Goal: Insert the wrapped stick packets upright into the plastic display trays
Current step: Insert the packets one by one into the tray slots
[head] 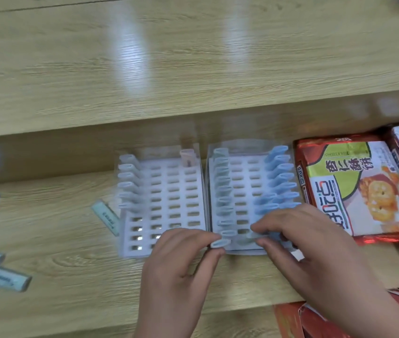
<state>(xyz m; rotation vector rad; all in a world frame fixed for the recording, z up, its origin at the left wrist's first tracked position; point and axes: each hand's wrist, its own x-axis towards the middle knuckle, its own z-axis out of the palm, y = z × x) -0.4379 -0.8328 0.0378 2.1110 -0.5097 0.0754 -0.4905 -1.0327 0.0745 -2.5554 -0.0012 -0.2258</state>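
Note:
Two clear plastic display trays with white slotted inserts stand side by side on a wooden shelf: the left tray [194,191] and the right tray [243,181]. Pale stick packets stand upright in the left tray's left column [127,181]; blue ones fill the right tray's left and right columns [280,176]. My left hand [181,264] pinches an upright packet [220,243] at the right tray's front left corner. My right hand [303,240] pinches a blue packet [258,234] at that tray's front row.
Loose packets lie on the shelf at the left [3,279], one beside the left tray [105,217]. Orange biscuit packs [354,189] sit right of the trays, more red packaging [315,320] below. A higher wooden shelf [193,57] runs behind.

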